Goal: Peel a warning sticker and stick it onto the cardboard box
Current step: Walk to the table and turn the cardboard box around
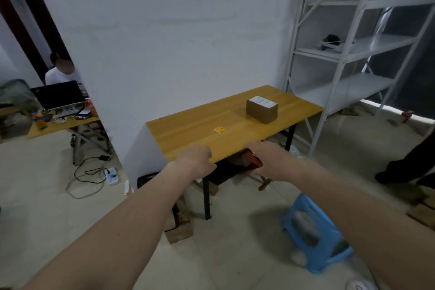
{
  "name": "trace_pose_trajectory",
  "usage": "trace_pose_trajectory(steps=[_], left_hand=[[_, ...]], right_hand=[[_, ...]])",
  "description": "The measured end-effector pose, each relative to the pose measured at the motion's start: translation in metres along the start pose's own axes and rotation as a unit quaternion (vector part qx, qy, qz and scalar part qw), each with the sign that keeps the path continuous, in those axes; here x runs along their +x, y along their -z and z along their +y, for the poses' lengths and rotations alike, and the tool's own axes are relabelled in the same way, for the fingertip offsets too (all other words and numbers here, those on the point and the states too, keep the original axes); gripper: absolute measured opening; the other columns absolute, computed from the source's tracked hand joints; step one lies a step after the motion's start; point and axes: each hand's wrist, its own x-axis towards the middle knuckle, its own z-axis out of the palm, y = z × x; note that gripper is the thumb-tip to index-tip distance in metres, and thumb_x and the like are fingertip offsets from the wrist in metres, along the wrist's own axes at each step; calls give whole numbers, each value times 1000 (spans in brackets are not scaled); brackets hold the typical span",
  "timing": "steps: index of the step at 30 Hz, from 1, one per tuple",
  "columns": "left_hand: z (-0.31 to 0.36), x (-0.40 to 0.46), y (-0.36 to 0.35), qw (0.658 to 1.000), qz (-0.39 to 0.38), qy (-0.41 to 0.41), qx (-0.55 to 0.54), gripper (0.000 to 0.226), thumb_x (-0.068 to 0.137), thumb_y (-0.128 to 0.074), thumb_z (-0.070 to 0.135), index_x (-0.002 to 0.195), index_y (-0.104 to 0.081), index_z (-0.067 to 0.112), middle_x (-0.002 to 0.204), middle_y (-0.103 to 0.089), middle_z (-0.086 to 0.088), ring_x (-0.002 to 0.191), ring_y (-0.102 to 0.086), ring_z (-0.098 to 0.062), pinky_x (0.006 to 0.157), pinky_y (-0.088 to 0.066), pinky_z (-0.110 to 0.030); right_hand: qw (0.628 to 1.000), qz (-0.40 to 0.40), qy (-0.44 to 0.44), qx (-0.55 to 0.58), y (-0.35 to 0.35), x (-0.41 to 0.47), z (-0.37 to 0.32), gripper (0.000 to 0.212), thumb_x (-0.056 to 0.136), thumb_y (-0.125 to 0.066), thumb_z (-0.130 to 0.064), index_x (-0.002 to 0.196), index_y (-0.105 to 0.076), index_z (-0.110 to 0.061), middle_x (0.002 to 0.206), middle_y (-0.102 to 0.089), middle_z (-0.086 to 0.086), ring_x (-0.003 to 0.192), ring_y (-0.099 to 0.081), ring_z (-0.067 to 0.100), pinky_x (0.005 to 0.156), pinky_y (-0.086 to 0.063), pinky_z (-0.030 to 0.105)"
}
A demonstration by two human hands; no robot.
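Note:
A small brown cardboard box (262, 110) with a white label on top stands at the far right of the wooden table (188, 132). A little yellow warning sticker (219, 130) lies flat near the table's middle, apart from the box. My left hand (196, 159) is at the table's near edge with its fingers curled and nothing visible in them. My right hand (263, 156) reaches forward beside it at the same edge, fingers extended, holding nothing. Both hands are well short of the sticker.
A blue plastic stool (313, 231) stands on the floor at the lower right. White metal shelving (348, 54) rises behind the table. A person sits at a laptop (57, 95) at the left; another person's dark legs (409, 167) stand at the right. Cables (89, 174) lie on the floor.

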Motion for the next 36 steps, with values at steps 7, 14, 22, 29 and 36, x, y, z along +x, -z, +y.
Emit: trace_pose_trajectory(steps=[7, 14, 22, 29, 36], left_hand=[[20, 134, -22, 999, -31, -28, -5, 48, 89, -52, 44, 131, -48, 22, 137, -50, -3, 122, -48, -26, 90, -44, -34], [37, 267, -20, 999, -47, -2, 0, 46, 90, -52, 42, 131, -49, 21, 138, -49, -4, 123, -48, -26, 91, -43, -33], [47, 386, -23, 998, -50, 26, -2, 43, 90, -53, 43, 128, -51, 24, 136, -51, -3, 122, -49, -25, 93, -42, -35], [51, 511, -23, 999, -49, 15, 4, 43, 92, -51, 43, 129, -50, 22, 138, -51, -3, 122, -50, -25, 93, -44, -37], [47, 635, -18, 998, -55, 36, -24, 42, 90, -51, 46, 127, -52, 26, 138, -52, 1, 123, -50, -23, 93, -43, -34]], right_hand=[[1000, -27, -9, 7, -10, 110, 76, 69, 83, -66, -27, 142, -32, -18, 144, -42, 5, 131, -38, 24, 105, -37, 38], [999, -49, -7, 5, 8, 216, 170, 62, 86, -61, -32, 140, -33, -21, 144, -44, 1, 126, -45, 22, 97, -43, 35], [997, -71, 0, 4, 19, 322, 252, 63, 86, -61, -28, 141, -31, -21, 144, -41, 5, 130, -40, 24, 99, -43, 38], [998, -68, 6, 9, 17, 413, 325, 64, 85, -63, -29, 140, -32, -20, 139, -45, 6, 124, -45, 25, 100, -43, 39], [997, -79, 8, -19, 33, 534, 374, 50, 87, -58, -26, 133, -40, -18, 134, -51, 6, 119, -51, 26, 91, -45, 37]])
